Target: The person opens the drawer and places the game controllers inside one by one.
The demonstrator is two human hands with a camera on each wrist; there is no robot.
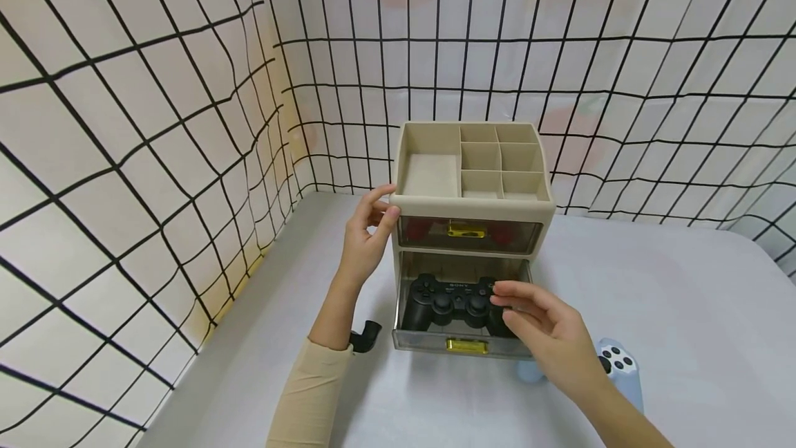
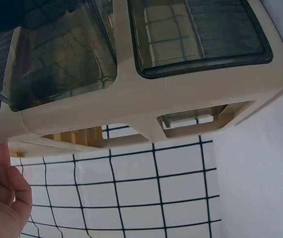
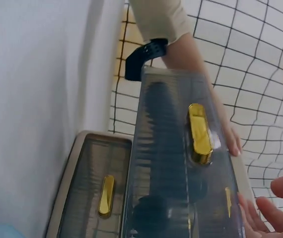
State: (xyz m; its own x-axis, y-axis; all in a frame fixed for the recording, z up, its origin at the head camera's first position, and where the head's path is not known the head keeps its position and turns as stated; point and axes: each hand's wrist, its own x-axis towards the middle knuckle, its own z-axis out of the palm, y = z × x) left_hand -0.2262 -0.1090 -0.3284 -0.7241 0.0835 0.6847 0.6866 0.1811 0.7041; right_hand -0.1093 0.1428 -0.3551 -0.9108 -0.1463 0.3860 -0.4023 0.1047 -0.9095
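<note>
A cream desktop organizer (image 1: 472, 208) stands in front of me, its middle drawer (image 1: 429, 341) pulled out. Inside that drawer lies a black Sony game controller (image 1: 457, 303), seen dimly through the clear drawer front in the right wrist view. My left hand (image 1: 367, 237) touches the organizer's upper left corner, thumb at the front edge and fingers along the side. Above the controller's right grip, my right hand (image 1: 556, 334) has its fingers bent lightly and thumb apart, nothing between them. Its fingertips overlap the controller in the head view.
A light blue controller (image 1: 631, 382) lies on the white table (image 1: 671, 282), partly hidden behind my right wrist. The upper drawer (image 1: 423, 234) is closed with red shapes inside; a lower drawer (image 3: 89, 186) is also closed. Black wire grid (image 1: 472, 40) lines the back and sides.
</note>
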